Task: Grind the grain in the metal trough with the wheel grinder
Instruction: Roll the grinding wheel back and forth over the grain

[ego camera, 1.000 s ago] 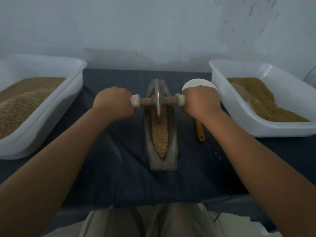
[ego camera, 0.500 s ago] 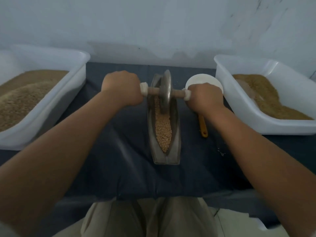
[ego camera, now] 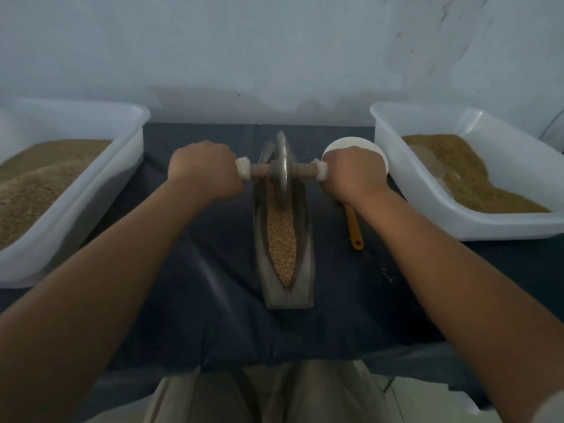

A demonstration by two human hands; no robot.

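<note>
Metal wheel (ego camera: 282,169) has rolled farther and now stands at the far end of the trough (ego camera: 306,254), left hand (ego camera: 204,169) and right hand (ego camera: 351,175) each clamped on an axle (ego camera: 262,170) end. Grain (ego camera: 282,239) nearer the person looks mostly whole, so a return stroke seems due.

L hand (ego camera: 204,170), R hand (ego camera: 351,176) out fwd, knuckles up, gripping wheel grinder (ego camera: 282,169)

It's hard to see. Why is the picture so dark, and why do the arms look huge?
Head view: dim, bluish light dulls the grain in the metal trough; the wide lens swells the arms near the bottom edge; the wheel grinder looks slightly soft.
</note>
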